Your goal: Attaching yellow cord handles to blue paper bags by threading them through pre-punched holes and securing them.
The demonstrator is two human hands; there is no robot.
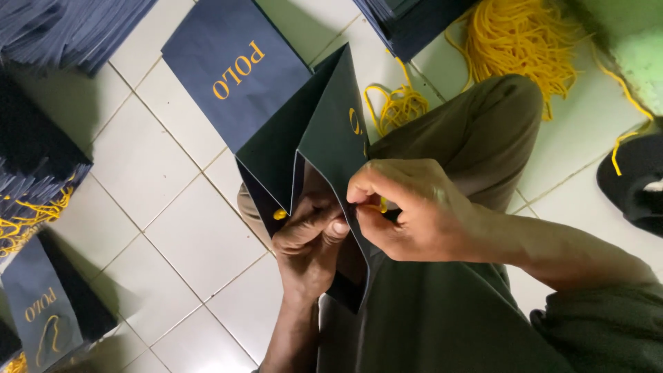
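A dark navy paper bag (324, 135) with gold lettering stands open over my lap, its mouth toward me. My left hand (307, 242) is inside the mouth, thumb pressed on the bag's near wall beside a yellow cord end (280, 214) poking through the panel. On the outside of that wall, my right hand (407, 207) pinches a bit of yellow cord (382, 205) between thumb and fingers. The bag's far end rests against a flat navy bag (235, 69) on the floor.
Stacks of folded navy bags lie at the top left (69, 27), left edge (34, 159) and top centre (407, 24). Loose yellow cords are heaped at the top right (518, 38) and near my knee (397, 107). A finished bag with a handle (41, 321) lies at the bottom left on white tiles.
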